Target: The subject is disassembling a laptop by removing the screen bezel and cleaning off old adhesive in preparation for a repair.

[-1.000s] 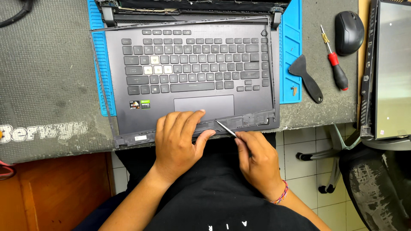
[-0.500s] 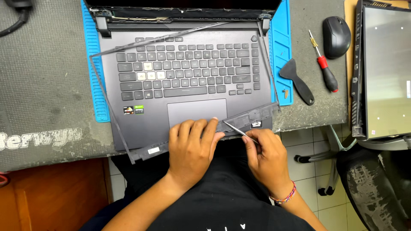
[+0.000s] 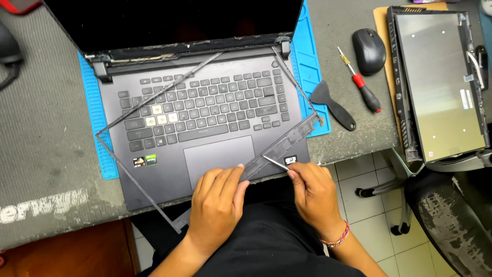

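Observation:
An open grey laptop (image 3: 205, 118) lies on a blue mat (image 3: 95, 128), its dark screen at the top. A thin dark screen frame (image 3: 292, 141) rests loose and skewed across the keyboard and palm rest. My left hand (image 3: 215, 205) presses on the frame's wide near strip by the touchpad. My right hand (image 3: 315, 195) holds slim metal tweezers (image 3: 275, 162), whose tip touches that same strip just right of my left hand's fingers.
A black scraper (image 3: 333, 105) and a red-handled screwdriver (image 3: 361, 84) lie right of the mat, beside a black mouse (image 3: 369, 51). A second laptop (image 3: 441, 82) lies with its underside up at the far right. A black chair (image 3: 456, 220) stands below the grey table's edge (image 3: 51, 169).
The frame has come up off the laptop's front edge and swung askew over the keyboard. Both hands stay on its near strip. The camera has moved closer.

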